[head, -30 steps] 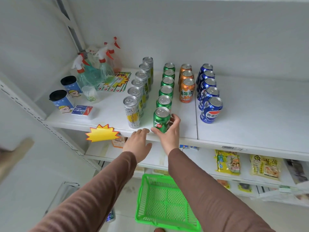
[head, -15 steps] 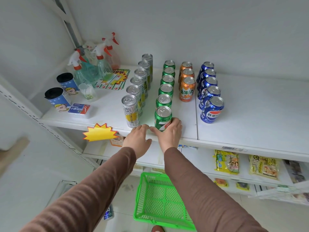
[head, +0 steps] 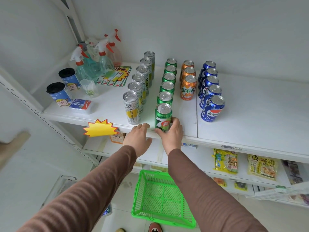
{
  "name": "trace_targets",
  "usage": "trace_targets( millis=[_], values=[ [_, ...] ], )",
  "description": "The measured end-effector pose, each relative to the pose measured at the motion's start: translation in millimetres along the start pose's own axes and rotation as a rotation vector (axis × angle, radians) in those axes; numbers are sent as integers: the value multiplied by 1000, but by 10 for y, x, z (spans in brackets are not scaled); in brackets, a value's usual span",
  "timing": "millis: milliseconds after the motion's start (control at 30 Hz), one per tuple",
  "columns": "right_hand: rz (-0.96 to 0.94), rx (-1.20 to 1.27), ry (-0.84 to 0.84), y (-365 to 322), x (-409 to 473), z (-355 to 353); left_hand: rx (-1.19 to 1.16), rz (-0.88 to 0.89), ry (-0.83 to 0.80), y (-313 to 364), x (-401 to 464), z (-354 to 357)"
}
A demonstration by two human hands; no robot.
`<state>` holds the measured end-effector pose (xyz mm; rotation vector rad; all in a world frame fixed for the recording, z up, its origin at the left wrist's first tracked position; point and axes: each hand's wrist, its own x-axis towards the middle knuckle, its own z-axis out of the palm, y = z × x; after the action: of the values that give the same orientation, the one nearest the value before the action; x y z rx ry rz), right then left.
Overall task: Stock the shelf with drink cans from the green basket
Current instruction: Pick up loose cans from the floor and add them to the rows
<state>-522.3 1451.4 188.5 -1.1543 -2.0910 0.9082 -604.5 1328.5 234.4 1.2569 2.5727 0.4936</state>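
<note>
Head view, change: the front green can (head: 163, 117) now stands a little deeper on the shelf (head: 250, 114) than one second ago, close behind the edge and in line with the green row (head: 168, 81).
Head view, right hand (head: 171, 133): still wrapped round the lower body of the front green can; grip pinching the can between thumb and fingers.
Head view, left hand (head: 138, 136): remains on the shelf edge just left of the can, fingers straight, grip spread and holding nothing.
Head view, meaning for task: placement of this can appears nearly finished; release is the likely remaining step.
Head view, shelf contents: a silver row (head: 140, 84), the green row, an orange row (head: 188, 81) and a blue row (head: 209, 91), all upright.
Head view, green basket (head: 160, 196): on the floor below the hands; the visible mesh bottom shows no cans; the right arm hides part of it.
Head view, task progress: judged close to done, as no cans show in the basket.
Head view, other containers: two blue cups (head: 61, 91) with dark lids and spray bottles (head: 93, 61) stand at the shelf's left end; contents cannot be told.
</note>
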Motion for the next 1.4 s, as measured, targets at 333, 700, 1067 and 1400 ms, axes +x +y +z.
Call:
trace_targets(
  millis=[333, 700, 1067, 1400],
  values=[
    [6, -86, 31, -28, -27, 27, -5, -8, 6, -109, -229, 23],
    [147, 152, 204, -309, -832, 310, -77, -11, 12, -857, -879, -155],
    [188, -92, -240, -469, -2904, 1951, -102, -239, -158, -2870, -2222, 330],
    [337, -283, -685, 549, -3738, 3466, -111, -539, -371, -4345, -2713, 1769]
  ],
)
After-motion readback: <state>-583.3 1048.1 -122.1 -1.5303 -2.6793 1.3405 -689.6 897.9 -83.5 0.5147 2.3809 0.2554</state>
